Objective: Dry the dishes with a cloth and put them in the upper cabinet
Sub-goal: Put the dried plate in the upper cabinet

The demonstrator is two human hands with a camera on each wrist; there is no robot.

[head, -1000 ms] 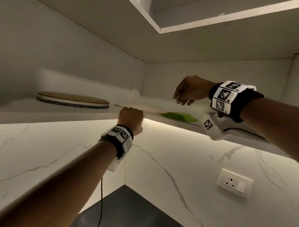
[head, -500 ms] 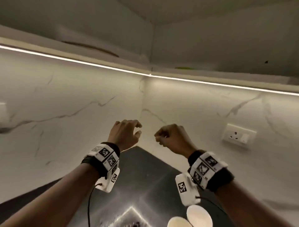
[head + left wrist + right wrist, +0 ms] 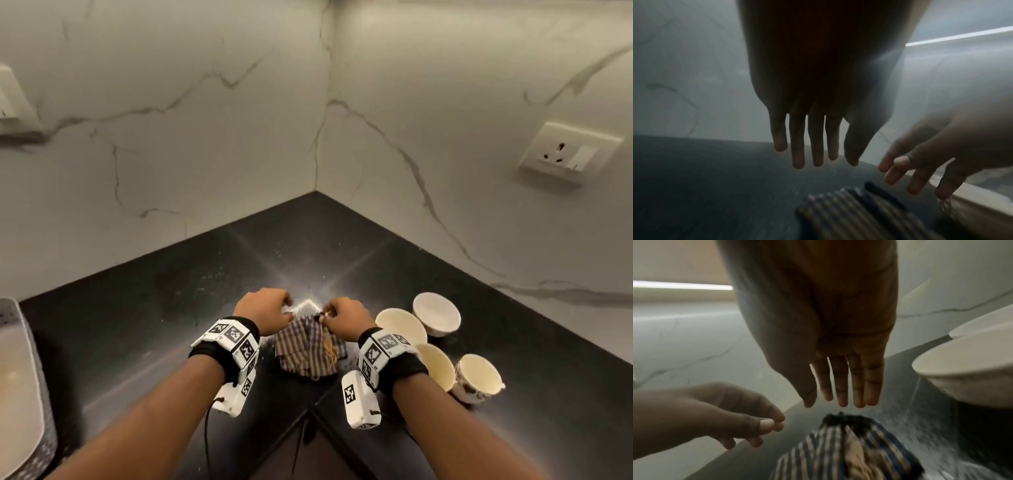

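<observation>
At the far left edge of the head view stood a grey perforated tray (image 3: 41, 394), partly cut off by the frame. It rested on the black, speckled, glossy counter (image 3: 137, 308), which ran into a corner of white marble walls with grey veins.

The left hand (image 3: 263, 310) hovered over the counter beside the upper edge of the cloth (image 3: 308, 346). In the left wrist view its fingers (image 3: 797, 146) hung straight and a little apart, holding nothing. The cloth was crumpled, striped in dark blue and beige, with some yellowish threads hanging from it, and it lay on the counter between the two hands.

The right hand (image 3: 346, 320) was at the upper right edge of the cloth. From the head view it seemed to touch the fabric, but the right wrist view showed the fingers (image 3: 840, 386) extended and just above the cloth (image 3: 849, 451), not gripping it.

To the right of the cloth stood the dishes: a cream shallow bowl (image 3: 400, 327), a white round bowl (image 3: 436, 313) behind it, and nearer to the person a cream cup (image 3: 436, 366) and a patterned cup (image 3: 478, 377), all close together. Only the head view showed the cups. A white wall socket (image 3: 568, 152) sat on the right wall.
</observation>
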